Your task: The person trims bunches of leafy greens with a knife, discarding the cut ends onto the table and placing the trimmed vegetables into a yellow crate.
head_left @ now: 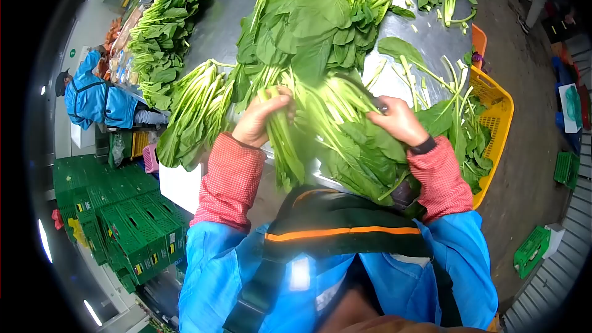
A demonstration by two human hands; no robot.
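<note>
My left hand [264, 117] is closed around the pale stems of a small bunch of leafy greens [285, 142], whose leaves hang toward me. To its right, my right hand [398, 119] has its fingers curled round a small dark object [380, 106], too small to identify, at the stems of more greens. Below and between the hands lie loose greens [364, 148] at the table's near edge. A large pile of greens [308, 24] rests beyond my hands on the metal table [222, 31]. Another bunch [197, 105] lies left of my left hand.
A yellow crate [502, 111] with leaves stands against the table's right side, an orange one [479, 40] behind it. Stacked green crates [132, 222] stand at the lower left. A person in a blue jacket [102, 98] is at the far left; another person's legs [535, 3] show upper right.
</note>
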